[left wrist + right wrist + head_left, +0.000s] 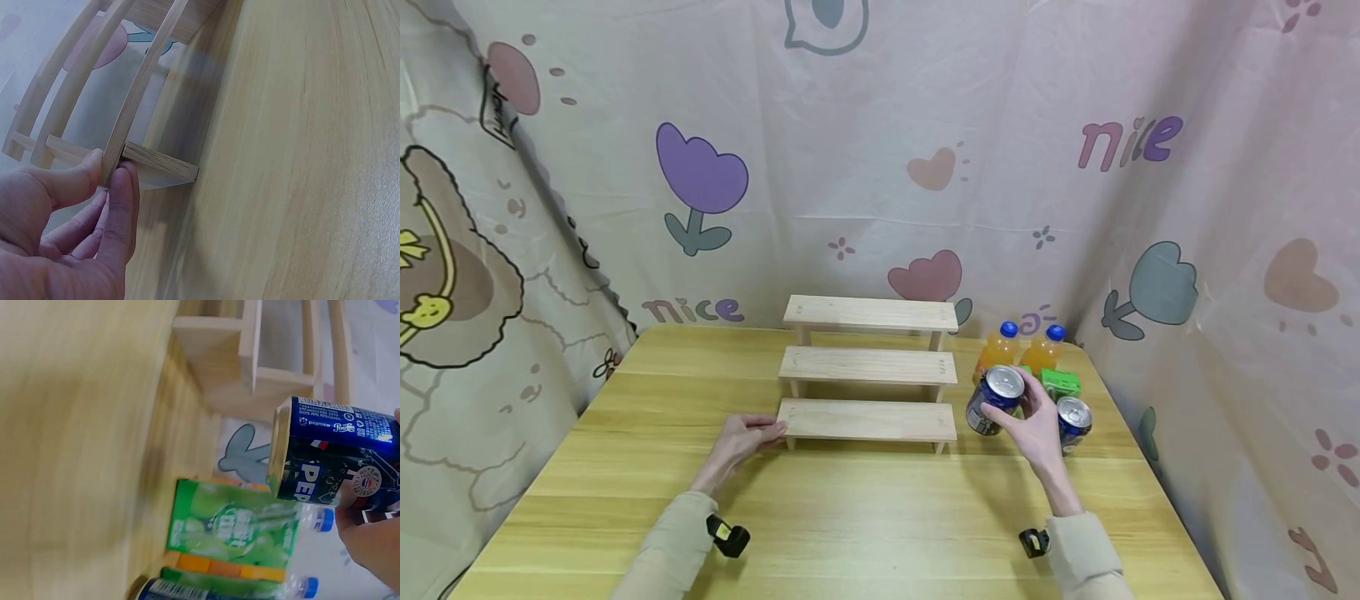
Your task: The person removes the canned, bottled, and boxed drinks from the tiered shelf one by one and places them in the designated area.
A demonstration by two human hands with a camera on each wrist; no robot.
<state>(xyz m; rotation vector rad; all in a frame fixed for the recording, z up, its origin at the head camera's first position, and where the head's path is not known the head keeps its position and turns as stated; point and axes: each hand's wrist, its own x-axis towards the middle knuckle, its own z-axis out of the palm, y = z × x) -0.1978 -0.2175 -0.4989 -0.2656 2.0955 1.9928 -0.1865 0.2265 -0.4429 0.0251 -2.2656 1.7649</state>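
A three-tier wooden step shelf (867, 419) stands in the middle of the table. At its left end, my left hand (747, 440) pinches the lowest board between thumb and fingers; the left wrist view shows this board edge (145, 87) up close. To the right of the shelf, my right hand (1036, 427) grips a dark blue Pepsi can (987, 408) by its side. In the right wrist view the can (334, 453) is off the table, its base in sight, while part of the hand (375, 550) is cut off by the frame.
Behind and beside the right hand stand two orange drink bottles (1042, 355) with blue caps, green drink cartons (234, 525) and another blue can (1073, 423). The wooden table (865, 517) reaches back to a patterned curtain (842, 167), which also hangs along both sides.
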